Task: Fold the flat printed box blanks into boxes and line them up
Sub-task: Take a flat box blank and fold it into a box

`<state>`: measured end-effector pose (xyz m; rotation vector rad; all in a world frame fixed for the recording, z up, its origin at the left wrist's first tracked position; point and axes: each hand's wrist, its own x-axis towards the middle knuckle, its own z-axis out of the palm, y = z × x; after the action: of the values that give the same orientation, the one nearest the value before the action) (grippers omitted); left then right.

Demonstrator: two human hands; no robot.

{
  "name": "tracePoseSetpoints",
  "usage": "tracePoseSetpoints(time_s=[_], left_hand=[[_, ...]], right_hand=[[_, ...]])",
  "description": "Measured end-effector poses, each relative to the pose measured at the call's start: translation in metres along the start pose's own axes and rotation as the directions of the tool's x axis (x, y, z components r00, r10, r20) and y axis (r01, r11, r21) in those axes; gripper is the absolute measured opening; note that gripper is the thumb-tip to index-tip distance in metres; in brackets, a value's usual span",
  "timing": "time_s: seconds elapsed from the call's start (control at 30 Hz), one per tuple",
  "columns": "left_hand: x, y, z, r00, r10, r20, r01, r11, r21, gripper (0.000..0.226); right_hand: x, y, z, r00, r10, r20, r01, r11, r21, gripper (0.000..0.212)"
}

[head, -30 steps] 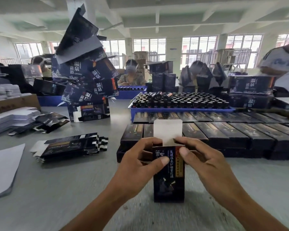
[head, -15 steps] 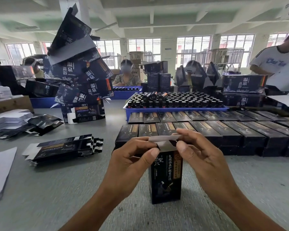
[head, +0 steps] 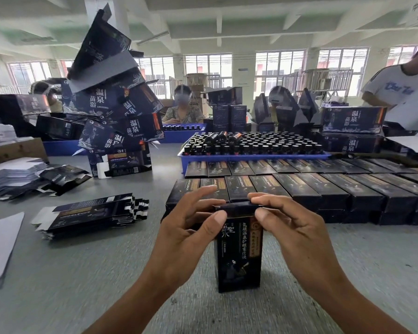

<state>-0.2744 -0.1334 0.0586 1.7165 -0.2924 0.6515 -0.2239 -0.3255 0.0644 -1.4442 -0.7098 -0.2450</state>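
Closing: top flap of upright printed box [head: 239, 256]
Left hand [head: 186, 227]: pinching top corner
Right hand [head: 287, 225]: pinching opposite corner
Handling: light, crushable card; probably hold by edges

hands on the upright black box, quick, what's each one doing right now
Left hand: thumb and fingers pinch the top of the upright black printed cardboard box.
Right hand: pinches the same top flap.

blue tray [head: 251, 157] of dark bottles [head: 263, 144], seated masked worker [head: 182, 109]
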Motion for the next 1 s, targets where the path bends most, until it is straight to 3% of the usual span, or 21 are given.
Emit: tracePoseSetpoints(time_s=[0.27, 0.37, 0.53, 0.83, 1.0], left_hand=[[-0.0011, -0.0022, -0.0001, 0.991, 0.135, 0.013, -0.135, 0.984, 0.119, 0.026], [0.0003, -0.0048, -0.0022, 0.966, 0.259, 0.024, -0.257, 0.935, 0.245, 0.024], [0.0008, -0.0042, -0.0026, 0.928, 0.37, 0.04, -0.36, 0.864, 0.353, 0.024], [0.0022, -0.0073, 0.0016, 0.901, 0.433, -0.003, -0.396, 0.828, 0.396, 0.024], [0.0032, -0.0102, 0.0024, 0.916, 0.401, -0.025, -0.359, 0.846, 0.394, 0.021]], right_hand=[[0.0001, 0.0043, -0.0016, 0.999, -0.036, 0.015, 0.037, 0.996, -0.086, 0.028], [0.0014, 0.0056, -0.0023, 0.998, -0.065, 0.021, 0.067, 0.984, -0.164, 0.013], [0.0005, 0.0066, -0.0012, 0.993, -0.121, 0.008, 0.119, 0.968, -0.222, 0.017], [0.0012, 0.0086, 0.0007, 0.999, -0.046, 0.026, 0.051, 0.977, -0.207, 0.016], [0.0013, 0.0093, 0.001, 0.999, -0.045, 0.02, 0.049, 0.97, -0.239, 0.016]])
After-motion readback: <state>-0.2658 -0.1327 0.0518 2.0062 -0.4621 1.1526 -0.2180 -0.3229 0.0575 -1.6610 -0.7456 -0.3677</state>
